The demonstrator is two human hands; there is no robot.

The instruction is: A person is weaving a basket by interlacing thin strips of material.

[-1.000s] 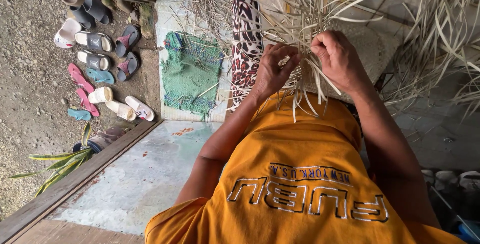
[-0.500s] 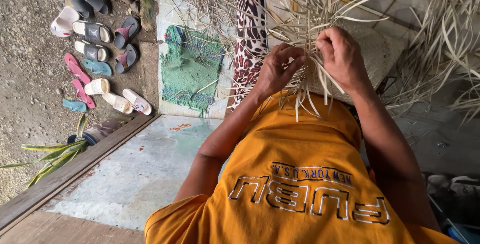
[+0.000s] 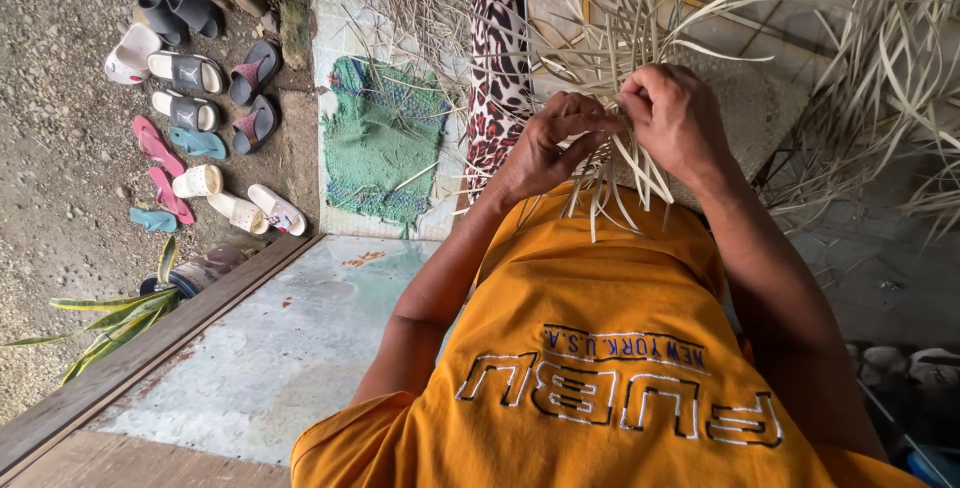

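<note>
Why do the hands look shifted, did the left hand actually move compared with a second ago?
Cannot tell. The left hand grips the pale strips at the same spot beside the spotted cloth; the small shift matches the camera's own drift.

orange shirt (image 3: 590, 348), green mat (image 3: 385, 143), leopard-print cloth (image 3: 500, 68), pale straw strips (image 3: 620, 38)

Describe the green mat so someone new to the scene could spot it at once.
Start at the orange shirt and go up-left past the left hand to the pale floor. The green mat lies flat there, between the sandals and an animal-print cloth. It alone is green and knitted-looking.
</note>
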